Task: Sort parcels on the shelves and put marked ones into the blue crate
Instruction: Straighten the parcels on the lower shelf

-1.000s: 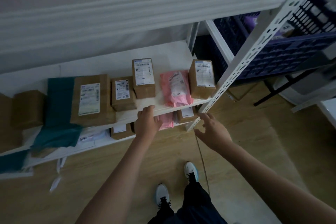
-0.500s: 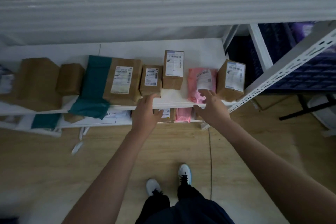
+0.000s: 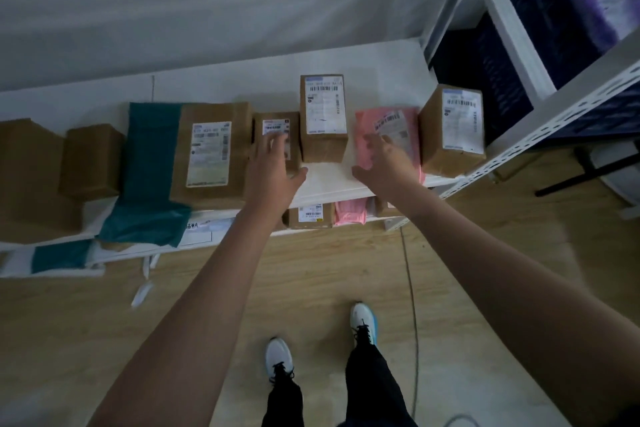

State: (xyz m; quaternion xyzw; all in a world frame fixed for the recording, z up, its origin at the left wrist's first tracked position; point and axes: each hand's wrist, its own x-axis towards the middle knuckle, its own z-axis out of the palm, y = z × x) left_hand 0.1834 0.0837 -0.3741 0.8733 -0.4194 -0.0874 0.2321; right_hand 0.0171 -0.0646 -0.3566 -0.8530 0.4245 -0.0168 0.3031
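Parcels are lined along the white shelf (image 3: pixel 363 59) at mid-frame. Left hand (image 3: pixel 273 170), fingers spread, is laid over a small brown box (image 3: pixel 277 125); right hand (image 3: pixel 384 163), fingers open, over the pink mailer (image 3: pixel 398 128), contact possibly light. Blue crate (image 3: pixel 502 80) is seen upper right.

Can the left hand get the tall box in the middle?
Probably yes. The left hand is open beside the tall box, over the small box, with bare shelf in front.
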